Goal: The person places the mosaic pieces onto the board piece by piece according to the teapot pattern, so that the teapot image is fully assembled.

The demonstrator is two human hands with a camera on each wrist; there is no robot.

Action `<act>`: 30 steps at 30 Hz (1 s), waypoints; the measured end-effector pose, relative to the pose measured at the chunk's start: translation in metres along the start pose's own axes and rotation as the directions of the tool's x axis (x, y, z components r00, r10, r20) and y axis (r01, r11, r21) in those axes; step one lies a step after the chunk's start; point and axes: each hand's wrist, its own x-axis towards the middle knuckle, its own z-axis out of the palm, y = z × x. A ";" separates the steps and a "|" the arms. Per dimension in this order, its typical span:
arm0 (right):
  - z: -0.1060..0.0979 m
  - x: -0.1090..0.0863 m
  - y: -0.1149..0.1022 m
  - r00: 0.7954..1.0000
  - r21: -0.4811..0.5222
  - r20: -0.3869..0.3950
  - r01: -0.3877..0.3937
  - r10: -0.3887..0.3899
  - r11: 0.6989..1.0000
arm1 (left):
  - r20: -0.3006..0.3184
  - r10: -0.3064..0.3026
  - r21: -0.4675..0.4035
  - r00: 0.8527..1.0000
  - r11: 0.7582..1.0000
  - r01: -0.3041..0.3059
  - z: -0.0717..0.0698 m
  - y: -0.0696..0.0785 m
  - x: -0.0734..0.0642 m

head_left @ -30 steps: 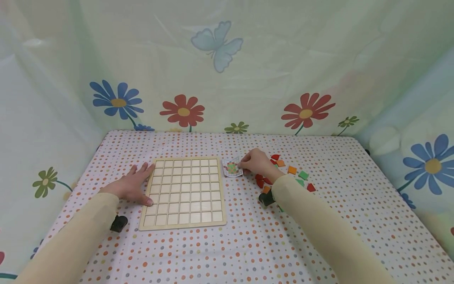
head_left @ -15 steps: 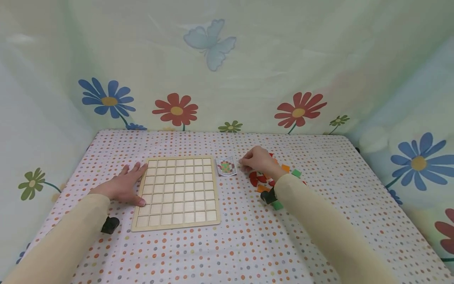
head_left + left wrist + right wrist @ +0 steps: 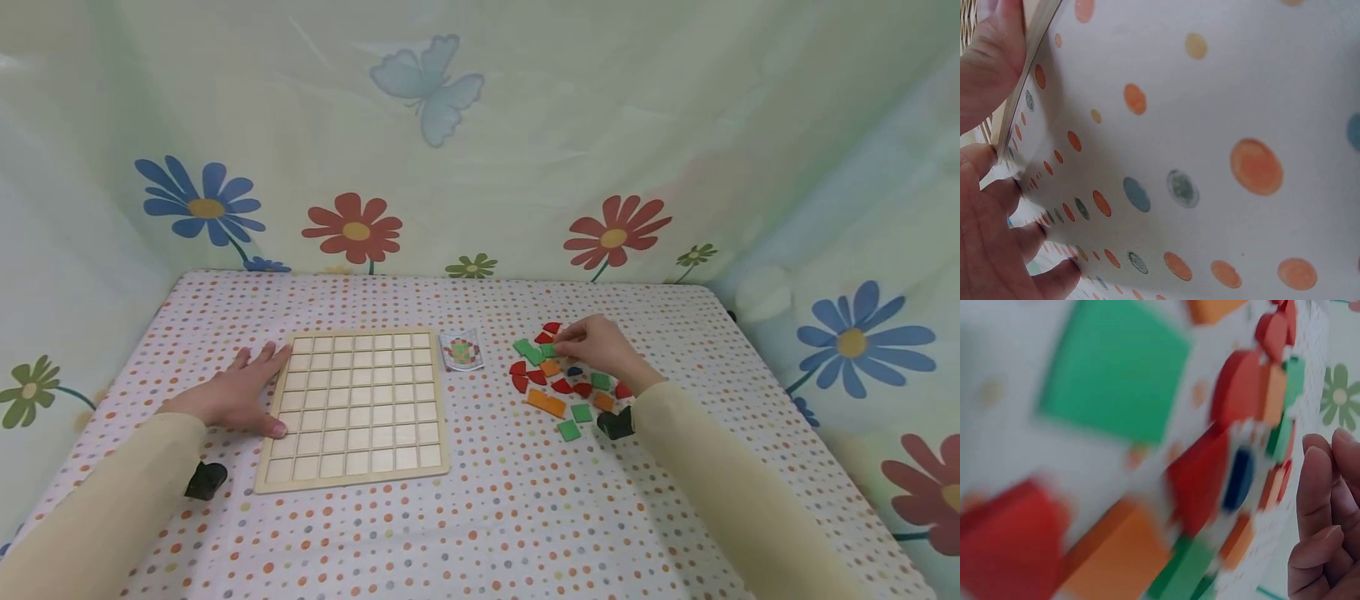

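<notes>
The left hand, fingers apart, rests its thumb on the left edge of the pale wooden grid board, probably to steady it. Right of the board, past the small printed card, the right hand brings its fingertips together by flat red, orange and green pieces; whether they pinch one, I cannot tell.

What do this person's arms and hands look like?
Left hand and right hand: bare, no gloves or rings visible. Plain pale-cream left sleeve and matching right sleeve, long, to the wrists. Small rounded black device at the left wrist; another black device at the right. No cables or markings visible.
</notes>
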 end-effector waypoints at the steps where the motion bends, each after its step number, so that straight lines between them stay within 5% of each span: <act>1: -0.001 -0.001 0.005 1.000 0.000 -0.001 -0.004 0.004 1.000 | -0.001 0.004 0.000 1.000 1.000 -0.004 -0.001 0.000 -0.001; 12: 0.001 -0.008 0.038 0.998 -0.076 0.024 0.063 -0.061 0.995 | -0.002 0.002 -0.017 1.000 1.000 -0.002 0.000 -0.001 -0.001; 30: 0.004 -0.009 0.046 0.996 -0.086 0.025 0.086 -0.084 0.993 | -0.007 -0.010 -0.022 1.000 1.000 0.010 0.001 0.000 -0.003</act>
